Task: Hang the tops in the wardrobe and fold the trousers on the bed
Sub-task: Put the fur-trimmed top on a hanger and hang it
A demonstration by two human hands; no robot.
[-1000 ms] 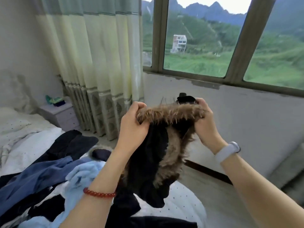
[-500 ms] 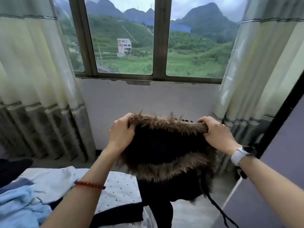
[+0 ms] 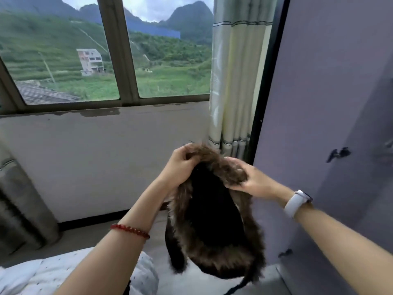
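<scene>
A black top with a brown fur-trimmed hood (image 3: 212,218) hangs in the air in front of me, held up by its fur edge. My left hand (image 3: 180,167) grips the fur at its upper left. My right hand (image 3: 253,182) holds the fur at the upper right, fingers curled into the trim. The purple wardrobe door (image 3: 331,116) stands just to the right of the garment, with a dark handle (image 3: 338,154) on it. The corner of the bed (image 3: 70,271), covered in a white dotted sheet, shows at the bottom left.
A wide window (image 3: 106,52) and the grey wall under it face me. Striped curtains hang at the right (image 3: 236,81) beside the wardrobe and at the far left (image 3: 19,201). Grey floor runs between bed and wall.
My view has swung right, from the bed and its clothes pile to the wardrobe door. Both hands kept hold of the fur-trimmed top and carried it towards the wardrobe, now closer together.
</scene>
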